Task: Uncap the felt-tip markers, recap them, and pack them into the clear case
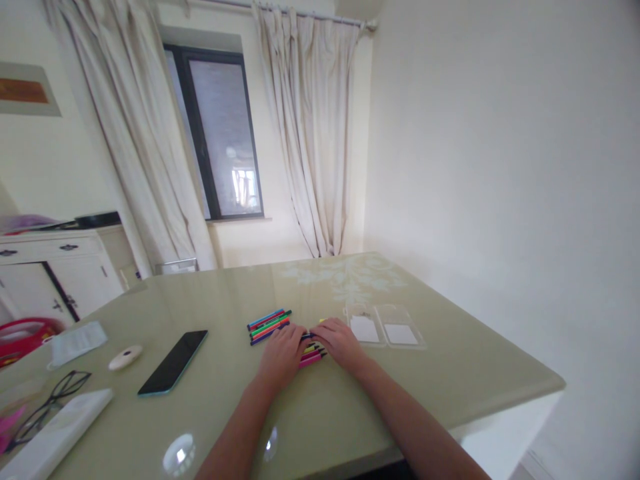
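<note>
My left hand and my right hand meet over a group of felt-tip markers near the middle of the table. Both hands are closed, their fingertips pinching a dark marker between them; most of it is hidden by the fingers. To the left of my left hand lies a row of colored markers in blue, red, green, orange and purple. Pink and yellow markers with black tips lie just below the fingertips. Right of my right hand is an opened clear plastic case with white inserts.
A phone, a round white object, a face mask, glasses and a long white object lie on the left of the glossy table. A white cabinet stands beyond, and a wall rises at right.
</note>
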{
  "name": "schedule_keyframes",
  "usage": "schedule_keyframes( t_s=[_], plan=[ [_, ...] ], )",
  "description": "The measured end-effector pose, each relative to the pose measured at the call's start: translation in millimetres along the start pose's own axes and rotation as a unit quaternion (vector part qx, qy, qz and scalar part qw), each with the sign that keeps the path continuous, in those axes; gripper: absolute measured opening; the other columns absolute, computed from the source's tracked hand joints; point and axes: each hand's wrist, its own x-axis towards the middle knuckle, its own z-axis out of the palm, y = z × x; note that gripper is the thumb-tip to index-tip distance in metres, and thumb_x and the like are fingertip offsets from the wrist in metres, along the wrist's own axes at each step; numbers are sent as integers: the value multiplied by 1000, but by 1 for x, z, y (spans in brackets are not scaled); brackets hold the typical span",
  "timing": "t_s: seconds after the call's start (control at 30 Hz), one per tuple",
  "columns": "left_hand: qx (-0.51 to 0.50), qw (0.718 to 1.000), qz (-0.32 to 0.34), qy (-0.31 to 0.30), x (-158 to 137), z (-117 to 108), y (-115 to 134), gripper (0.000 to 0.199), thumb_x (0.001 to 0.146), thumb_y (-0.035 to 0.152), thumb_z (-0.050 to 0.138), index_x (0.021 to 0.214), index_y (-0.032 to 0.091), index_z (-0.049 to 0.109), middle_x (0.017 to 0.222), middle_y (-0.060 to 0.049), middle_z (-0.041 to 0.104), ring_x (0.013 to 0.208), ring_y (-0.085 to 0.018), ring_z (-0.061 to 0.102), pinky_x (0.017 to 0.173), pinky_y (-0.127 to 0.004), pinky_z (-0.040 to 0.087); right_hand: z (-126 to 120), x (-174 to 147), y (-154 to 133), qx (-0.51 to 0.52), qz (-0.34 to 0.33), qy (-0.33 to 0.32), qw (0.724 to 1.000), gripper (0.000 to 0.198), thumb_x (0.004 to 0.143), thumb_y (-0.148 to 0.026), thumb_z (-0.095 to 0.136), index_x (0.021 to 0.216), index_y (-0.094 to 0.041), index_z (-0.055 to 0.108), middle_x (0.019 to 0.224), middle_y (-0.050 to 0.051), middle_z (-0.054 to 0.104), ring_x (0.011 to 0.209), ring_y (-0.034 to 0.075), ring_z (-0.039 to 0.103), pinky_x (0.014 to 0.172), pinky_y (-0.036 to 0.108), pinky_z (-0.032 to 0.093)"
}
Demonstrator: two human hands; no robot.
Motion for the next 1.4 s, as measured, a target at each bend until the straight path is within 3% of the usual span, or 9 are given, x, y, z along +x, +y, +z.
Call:
schedule_keyframes(
  t_s=[0.1, 0.2, 0.33, 0.47, 0.67, 0.97, 1.13, 1.3, 1.4],
  plan=[
    [32, 995, -85, -29, -2, -3, -5, 44, 102, 55, 42, 87, 23, 67, 82, -6, 72, 80, -24, 69, 75, -33, 48, -4, -1, 7, 10, 2, 10, 1000, 13, 98, -27, 63, 105, -24, 75, 95, 6, 75, 93, 20, 68, 87, 31, 50],
    [11, 989, -149, -14, -3, -3, -25, 49, 99, 63, 42, 96, 22, 69, 91, -8, 75, 86, -27, 70, 76, -35, 50, -13, -2, 18, 41, 64, 26, 997, 17, 100, -27, 59, 103, -24, 76, 97, 5, 76, 93, 20, 69, 86, 30, 51],
    [-30, 992, -126, 10, -5, 1, -45, 44, 98, 54, 48, 118, 20, 66, 121, -12, 69, 113, -28, 64, 98, -40, 48, -25, -7, 29, 55, 158, -17, 986, 21, 100, -23, 55, 106, -22, 75, 102, 5, 76, 96, 19, 70, 88, 29, 50],
    [-52, 995, -83, 3, -5, 4, -46, 35, 101, 48, 47, 106, 22, 70, 114, -8, 70, 111, -24, 63, 100, -38, 47, -32, -8, 29, -2, 226, -69, 972, 13, 95, -19, 61, 102, -22, 73, 102, 3, 75, 97, 20, 68, 87, 29, 47],
    [-61, 996, -64, -9, -3, 5, -46, 36, 102, 42, 45, 86, 23, 72, 98, -5, 71, 101, -21, 65, 93, -33, 50, -36, -3, 21, -84, 227, -128, 962, 7, 90, -23, 69, 95, -22, 74, 103, 6, 71, 102, 23, 63, 87, 31, 42],
    [25, 973, -229, 32, -8, -4, -68, 19, 96, 28, 55, 100, 20, 71, 108, -11, 68, 103, -29, 61, 90, -40, 48, -30, -7, 23, -111, 233, -122, 958, 13, 93, -26, 67, 101, -24, 76, 106, 7, 69, 105, 24, 60, 90, 35, 40],
    [25, 978, -204, 32, -8, -9, -61, 18, 95, 31, 57, 93, 23, 72, 106, -9, 70, 104, -30, 61, 88, -42, 47, -26, -4, 12, -73, 208, -94, 971, 17, 95, -28, 65, 109, -24, 73, 110, 6, 70, 107, 23, 61, 92, 33, 43],
    [-19, 996, -68, 45, 1, -10, -40, 18, 100, 29, 50, 104, 26, 68, 112, -4, 72, 110, -25, 62, 99, -40, 45, -17, 1, -6, -27, 124, -59, 990, 38, 99, -37, 62, 134, -24, 61, 119, 8, 70, 109, 22, 63, 96, 34, 46],
    [-43, 999, -1, 34, 3, -9, -24, 19, 102, 27, 48, 105, 25, 67, 108, -4, 73, 106, -23, 64, 99, -38, 45, -12, 1, -9, -24, 81, -58, 995, 26, 103, -32, 56, 125, -25, 67, 109, 7, 74, 105, 22, 65, 95, 33, 46]
  ],
)
